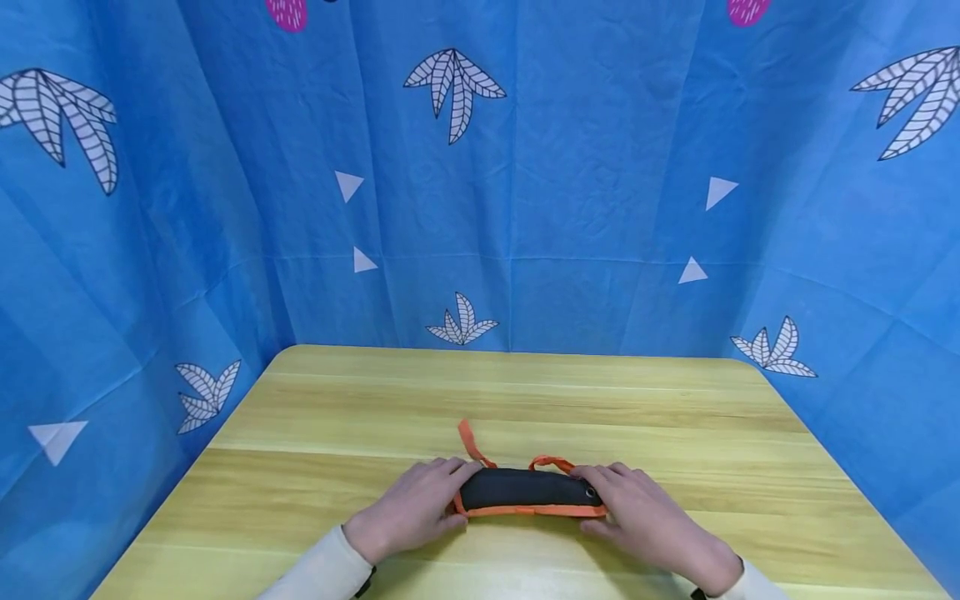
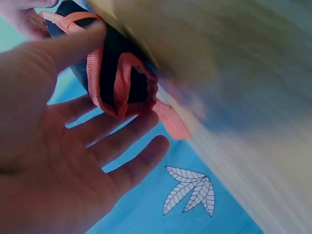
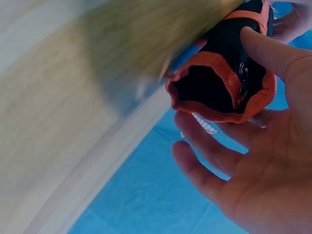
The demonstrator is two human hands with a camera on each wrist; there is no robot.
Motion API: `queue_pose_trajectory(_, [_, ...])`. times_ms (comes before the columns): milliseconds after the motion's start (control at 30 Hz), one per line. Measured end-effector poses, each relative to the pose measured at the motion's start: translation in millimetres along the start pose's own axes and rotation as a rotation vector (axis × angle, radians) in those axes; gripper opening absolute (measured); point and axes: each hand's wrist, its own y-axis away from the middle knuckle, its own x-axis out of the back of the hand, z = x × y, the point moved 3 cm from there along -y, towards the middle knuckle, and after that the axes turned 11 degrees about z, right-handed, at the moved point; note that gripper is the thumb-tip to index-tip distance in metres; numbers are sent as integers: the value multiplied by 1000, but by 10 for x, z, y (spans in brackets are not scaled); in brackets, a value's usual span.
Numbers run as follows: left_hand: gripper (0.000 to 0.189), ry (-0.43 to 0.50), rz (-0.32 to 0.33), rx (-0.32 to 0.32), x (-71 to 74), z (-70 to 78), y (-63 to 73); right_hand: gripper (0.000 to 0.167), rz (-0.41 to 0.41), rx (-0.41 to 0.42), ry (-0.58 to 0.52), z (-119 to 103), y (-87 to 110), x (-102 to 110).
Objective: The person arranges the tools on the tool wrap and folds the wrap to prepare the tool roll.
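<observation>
A rolled-up black cloth pouch (image 1: 528, 489) with orange edging lies crosswise near the front of the table. My left hand (image 1: 420, 508) holds its left end, thumb on the near side and fingers on the far side. At the other end, my right hand (image 1: 645, 517) grips it the same way, beside a small metal eyelet (image 1: 590, 492). Two orange straps (image 1: 468, 437) stick out behind the roll. The right wrist view shows the hollow, orange-rimmed end of the pouch (image 3: 229, 36); in the left wrist view an orange strap (image 2: 171, 122) hangs past the fingers.
The pale wood-grain table (image 1: 525, 400) has rounded far corners. A blue curtain (image 1: 585, 183) with leaf and triangle prints surrounds it at the back and both sides.
</observation>
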Motion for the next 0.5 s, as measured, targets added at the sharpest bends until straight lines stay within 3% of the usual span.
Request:
queue_pose_trajectory(200, [52, 63, -34, -30, 39, 27, 10, 47, -41, 34, -73, -21, 10, 37])
queue_pose_trajectory(367, [44, 234, -128, 25, 70, 40, 21, 45, -151, -23, -212, -12, 20, 68])
queue_pose_trajectory(500, [38, 352, -159, 77, 92, 27, 25, 42, -194, -70, -331, 9, 20, 84])
